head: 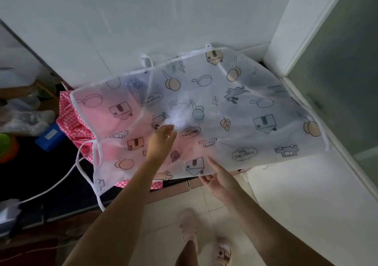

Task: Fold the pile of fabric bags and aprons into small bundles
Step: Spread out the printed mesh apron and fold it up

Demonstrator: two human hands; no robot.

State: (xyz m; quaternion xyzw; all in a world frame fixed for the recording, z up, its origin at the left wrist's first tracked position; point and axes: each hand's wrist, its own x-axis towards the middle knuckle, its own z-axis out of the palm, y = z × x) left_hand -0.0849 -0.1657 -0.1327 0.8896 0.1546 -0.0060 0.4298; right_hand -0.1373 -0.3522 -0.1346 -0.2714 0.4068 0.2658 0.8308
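Note:
A translucent white apron printed with small cartoon houses, pans and leaves lies spread flat across the surface, its white ties trailing off the left side. A pink checked fabric lies under its left half and shows through. My left hand lies over the middle of the apron with straight fingers. My right hand is at the apron's near edge, fingers loosely extended, index finger on top of the hem; whether it pinches the cloth I cannot tell.
A white wall rises behind the surface, and a white frame with a frosted panel stands at the right. At the left are a blue box, clear plastic items and a green and orange object. Tiled floor and my feet lie below.

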